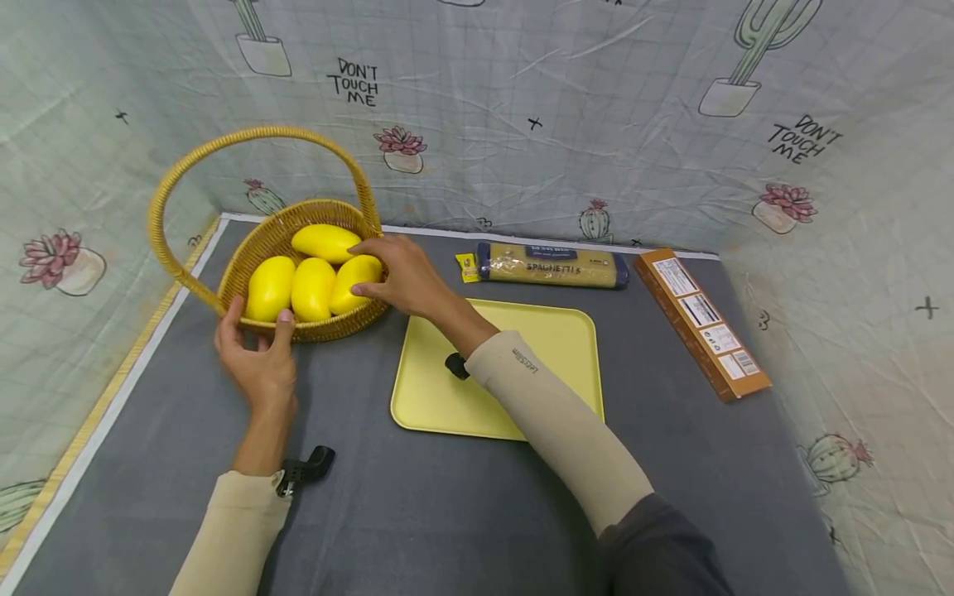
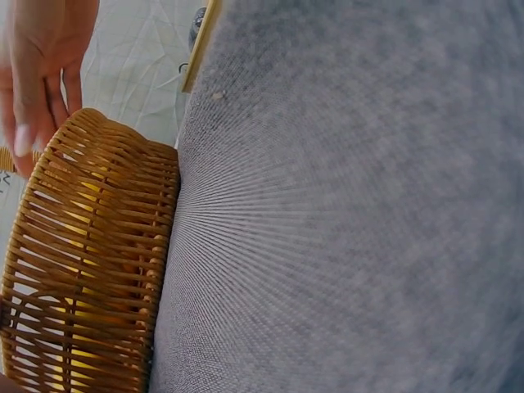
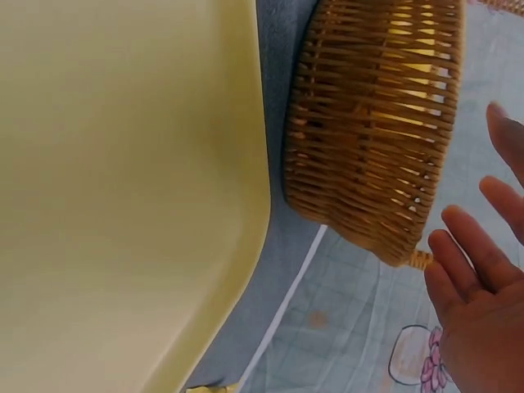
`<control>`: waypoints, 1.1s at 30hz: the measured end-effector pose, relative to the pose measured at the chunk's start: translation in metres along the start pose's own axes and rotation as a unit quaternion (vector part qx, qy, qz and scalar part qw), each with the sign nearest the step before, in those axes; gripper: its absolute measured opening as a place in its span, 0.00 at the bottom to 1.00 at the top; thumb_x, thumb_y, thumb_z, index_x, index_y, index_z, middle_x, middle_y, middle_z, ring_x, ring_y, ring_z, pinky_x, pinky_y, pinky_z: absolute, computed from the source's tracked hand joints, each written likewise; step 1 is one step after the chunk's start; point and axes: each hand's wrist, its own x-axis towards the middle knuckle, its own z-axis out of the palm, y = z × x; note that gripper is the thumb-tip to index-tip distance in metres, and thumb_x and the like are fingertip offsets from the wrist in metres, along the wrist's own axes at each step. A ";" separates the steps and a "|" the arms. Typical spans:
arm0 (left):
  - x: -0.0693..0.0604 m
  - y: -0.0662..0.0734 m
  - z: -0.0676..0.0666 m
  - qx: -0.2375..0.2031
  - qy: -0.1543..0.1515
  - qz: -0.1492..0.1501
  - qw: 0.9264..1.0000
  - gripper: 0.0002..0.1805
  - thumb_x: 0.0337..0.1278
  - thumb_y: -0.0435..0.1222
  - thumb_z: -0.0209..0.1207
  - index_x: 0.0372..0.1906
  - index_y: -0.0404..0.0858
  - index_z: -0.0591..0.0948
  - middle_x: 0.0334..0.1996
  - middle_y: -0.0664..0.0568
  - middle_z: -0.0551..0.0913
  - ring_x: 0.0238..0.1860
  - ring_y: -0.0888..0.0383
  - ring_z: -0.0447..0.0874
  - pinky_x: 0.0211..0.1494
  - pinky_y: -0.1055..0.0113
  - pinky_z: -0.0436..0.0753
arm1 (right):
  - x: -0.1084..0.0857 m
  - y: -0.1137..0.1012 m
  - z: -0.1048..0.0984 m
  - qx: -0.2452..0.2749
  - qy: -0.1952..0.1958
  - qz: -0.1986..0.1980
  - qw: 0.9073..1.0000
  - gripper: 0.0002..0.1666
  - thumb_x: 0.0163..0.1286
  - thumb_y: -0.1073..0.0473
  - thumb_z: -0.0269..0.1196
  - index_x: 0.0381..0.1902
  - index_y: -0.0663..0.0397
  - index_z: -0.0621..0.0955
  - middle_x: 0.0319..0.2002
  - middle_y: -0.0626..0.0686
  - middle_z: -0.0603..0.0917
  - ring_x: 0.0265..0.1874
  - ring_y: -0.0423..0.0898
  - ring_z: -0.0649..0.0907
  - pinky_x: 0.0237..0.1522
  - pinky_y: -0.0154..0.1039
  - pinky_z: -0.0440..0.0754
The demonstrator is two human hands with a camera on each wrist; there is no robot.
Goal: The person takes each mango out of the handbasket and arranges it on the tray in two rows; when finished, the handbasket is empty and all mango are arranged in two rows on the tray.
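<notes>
A yellow wicker basket with a tall arched handle stands at the back left and holds several yellow mangoes. My left hand is at the basket's front left rim, thumb and index finger spread; contact with the rim is hard to tell. Over the right rim, my right hand hovers with thumb and fingers apart, close to the rightmost mango. In the right wrist view the fingers of the right hand look straight and hold nothing. Only a sliver of the left hand shows in the left wrist view.
A pale yellow tray lies right of the basket, under my right forearm. Behind it are a spaghetti pack and a small yellow packet. A long brown box lies to the right. A printed curtain hangs behind the table.
</notes>
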 end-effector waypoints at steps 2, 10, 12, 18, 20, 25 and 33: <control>0.001 -0.002 -0.001 -0.002 0.000 0.000 1.000 0.39 0.62 0.35 0.73 0.77 0.46 0.73 0.79 0.54 0.61 0.80 0.61 0.57 0.85 0.54 0.61 | 0.005 0.001 0.002 -0.001 -0.014 0.001 1.000 0.35 0.71 0.44 0.72 0.72 0.46 0.79 0.70 0.48 0.82 0.71 0.48 0.76 0.76 0.42 0.69; 0.003 -0.006 -0.002 -0.005 0.000 0.007 1.000 0.39 0.61 0.37 0.75 0.77 0.47 0.74 0.79 0.55 0.61 0.80 0.61 0.58 0.85 0.54 0.61 | 0.023 0.002 0.008 -0.015 -0.062 0.010 0.998 0.33 0.71 0.48 0.74 0.70 0.50 0.81 0.67 0.48 0.84 0.69 0.49 0.78 0.73 0.42 0.71; 0.003 -0.005 -0.001 -0.008 0.001 0.005 1.000 0.39 0.61 0.36 0.74 0.77 0.46 0.73 0.80 0.54 0.61 0.80 0.60 0.58 0.85 0.54 0.61 | 0.026 0.001 0.008 -0.027 -0.075 0.014 0.997 0.34 0.71 0.48 0.74 0.71 0.49 0.81 0.68 0.48 0.84 0.69 0.49 0.78 0.73 0.42 0.70; -0.001 -0.001 0.000 -0.010 0.004 0.003 1.000 0.39 0.61 0.35 0.73 0.77 0.44 0.73 0.80 0.52 0.60 0.81 0.59 0.58 0.85 0.53 0.61 | 0.034 -0.003 0.012 -0.056 -0.095 0.029 0.993 0.33 0.71 0.48 0.73 0.71 0.47 0.80 0.68 0.47 0.83 0.68 0.48 0.77 0.71 0.41 0.71; -0.001 0.000 0.000 -0.009 0.004 0.004 1.000 0.39 0.61 0.35 0.73 0.77 0.45 0.73 0.80 0.52 0.60 0.80 0.59 0.59 0.85 0.52 0.61 | 0.035 -0.004 0.014 -0.062 -0.096 0.031 0.993 0.33 0.70 0.48 0.74 0.71 0.47 0.81 0.67 0.47 0.83 0.68 0.48 0.77 0.71 0.41 0.72; 0.001 -0.003 0.000 -0.022 0.005 0.006 1.000 0.39 0.60 0.34 0.74 0.76 0.44 0.74 0.79 0.53 0.61 0.80 0.60 0.59 0.84 0.53 0.62 | 0.038 -0.006 0.019 -0.081 -0.089 0.031 0.992 0.37 0.67 0.44 0.76 0.71 0.47 0.80 0.68 0.48 0.83 0.68 0.49 0.76 0.71 0.41 0.71; 0.003 -0.005 -0.001 -0.030 0.002 0.006 1.000 0.39 0.61 0.34 0.74 0.77 0.43 0.73 0.79 0.53 0.61 0.80 0.60 0.59 0.85 0.54 0.61 | 0.040 -0.009 0.023 -0.133 -0.100 0.025 0.986 0.42 0.67 0.35 0.72 0.74 0.44 0.78 0.70 0.47 0.81 0.70 0.49 0.74 0.75 0.43 0.66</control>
